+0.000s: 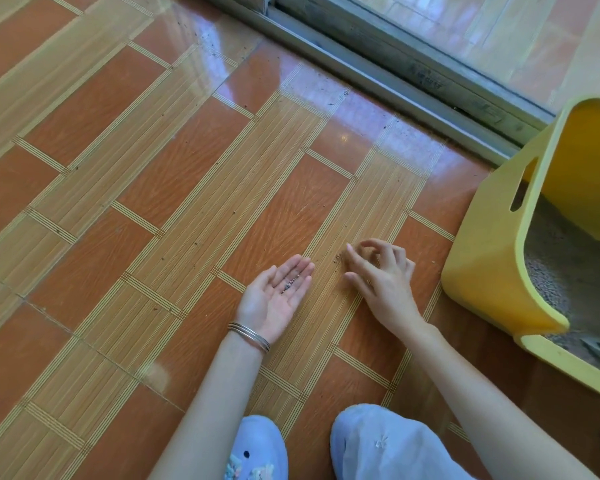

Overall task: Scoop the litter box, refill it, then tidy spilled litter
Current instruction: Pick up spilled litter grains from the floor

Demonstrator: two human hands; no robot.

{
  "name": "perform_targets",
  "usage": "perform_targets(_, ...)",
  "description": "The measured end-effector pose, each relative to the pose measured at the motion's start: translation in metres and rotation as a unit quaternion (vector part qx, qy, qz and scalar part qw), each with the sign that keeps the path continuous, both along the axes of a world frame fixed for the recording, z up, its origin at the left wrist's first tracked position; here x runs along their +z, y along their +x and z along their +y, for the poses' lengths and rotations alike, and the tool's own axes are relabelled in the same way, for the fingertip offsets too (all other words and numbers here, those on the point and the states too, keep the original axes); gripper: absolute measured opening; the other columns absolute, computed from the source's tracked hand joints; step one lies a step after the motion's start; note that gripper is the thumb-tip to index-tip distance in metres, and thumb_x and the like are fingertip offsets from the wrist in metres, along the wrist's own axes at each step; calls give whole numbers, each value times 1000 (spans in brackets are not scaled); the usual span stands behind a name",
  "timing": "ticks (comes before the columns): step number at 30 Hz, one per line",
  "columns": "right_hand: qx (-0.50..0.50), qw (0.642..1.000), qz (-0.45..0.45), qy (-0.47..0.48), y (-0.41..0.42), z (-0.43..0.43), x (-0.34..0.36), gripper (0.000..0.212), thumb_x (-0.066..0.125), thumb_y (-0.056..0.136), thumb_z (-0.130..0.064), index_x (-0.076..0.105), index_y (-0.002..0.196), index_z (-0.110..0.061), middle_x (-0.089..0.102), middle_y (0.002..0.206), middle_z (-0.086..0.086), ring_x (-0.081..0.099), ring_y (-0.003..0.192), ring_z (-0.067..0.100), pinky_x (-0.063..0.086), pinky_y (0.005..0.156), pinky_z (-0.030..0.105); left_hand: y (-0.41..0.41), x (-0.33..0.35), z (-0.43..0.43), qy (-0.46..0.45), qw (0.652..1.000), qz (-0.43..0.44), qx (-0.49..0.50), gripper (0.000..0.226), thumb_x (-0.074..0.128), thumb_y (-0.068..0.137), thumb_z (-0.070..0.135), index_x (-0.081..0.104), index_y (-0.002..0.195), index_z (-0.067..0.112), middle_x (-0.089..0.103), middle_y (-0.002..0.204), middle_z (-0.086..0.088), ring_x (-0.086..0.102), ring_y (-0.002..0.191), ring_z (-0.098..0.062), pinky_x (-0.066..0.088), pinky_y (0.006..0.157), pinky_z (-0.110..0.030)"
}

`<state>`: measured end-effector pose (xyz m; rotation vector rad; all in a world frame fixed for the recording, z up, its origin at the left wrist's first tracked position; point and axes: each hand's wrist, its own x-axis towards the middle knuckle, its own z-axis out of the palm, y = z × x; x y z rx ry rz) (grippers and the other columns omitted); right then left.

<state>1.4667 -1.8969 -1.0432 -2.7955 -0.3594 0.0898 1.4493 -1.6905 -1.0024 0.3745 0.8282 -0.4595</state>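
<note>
Looked down on a glossy tiled floor (187, 188), laid in orange-brown panels framed by tan striped bands running on the diagonal. Caught a bright sheen toward the grey metal door track (378, 74) along the far edge. Carried a yellow litter box (492, 258) at the right, close to that track. Bore dark litter grains (234, 213) scattered thinly over the middle, thicker up by the track. Held a small gritty cluster (336, 259) on a tan band, left of the box and apart from it. Bore a pale blue clog (260, 448) at the near edge.
</note>
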Motion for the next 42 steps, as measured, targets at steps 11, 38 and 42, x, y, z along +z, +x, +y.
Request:
perform_targets(11,11,999,-16,-26,-7,14,-2,43,42,89,-50,57,125,-32,46,129,4,37,114,27,27,88,43,-2,-1,1,6,1000,1,-2,36,33,100,16,59,111,-6,66,110,-20,62,107,-30,52,87,-39)
perform_targets(38,-24,989,-146,18,-5,47,-9,16,55,89,-17,65,80,-9,64,78,4,58,70,22,45,60,35,-6,-2,-5,17,999,17,-29,37,33,100,16,57,114,-7,64,114,-21,60,109,-30,46,95,-38)
perform_targets(42,-28,993,-117,-14,-6,47,-3,23,45,91,-20,61,80,-8,61,77,5,56,71,26,43,60,37,-9,-2,-10,14,999,23,-32,37,33,101,16,57,113,-8,65,110,-22,60,108,-31,47,93,-39)
